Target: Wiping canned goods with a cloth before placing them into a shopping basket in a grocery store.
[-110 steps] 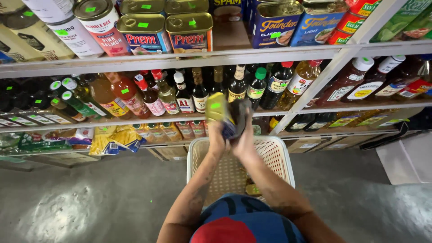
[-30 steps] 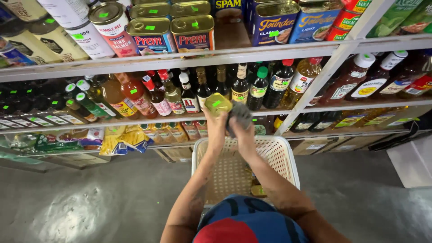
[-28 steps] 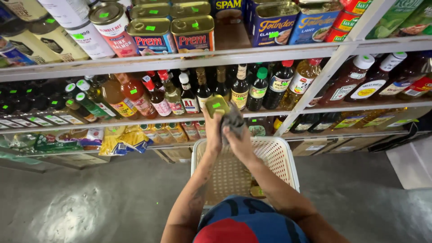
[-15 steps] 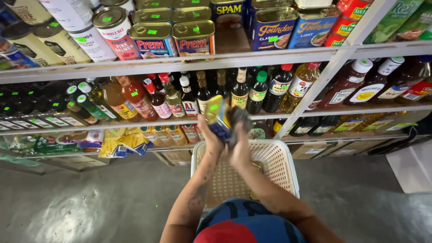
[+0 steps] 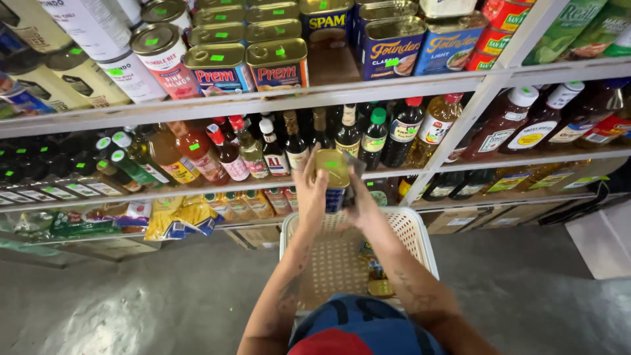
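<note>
Both my hands hold one rectangular tin (image 5: 332, 172) with a gold lid and a blue side, in front of the middle shelf. My left hand (image 5: 310, 194) grips its left side with the fingers up along it. My right hand (image 5: 361, 204) closes on its right and lower side, with something grey pressed against the tin there. The tin hangs just above the far rim of a white perforated basket (image 5: 420, 240). Inside the basket lies a small packaged item (image 5: 378, 276).
Metal shelves run across the view: the top shelf (image 5: 368, 89) bears rows of tins, the middle one sauce and oil bottles (image 5: 404, 131), the bottom one yellow packets (image 5: 174, 220). Grey concrete floor (image 5: 131, 302) lies left and right of the basket. A white box (image 5: 601, 240) stands at the right.
Both hands have kept their hold on the tin. Over the last second it has come slightly down and to the right, closer to the basket's far rim.
</note>
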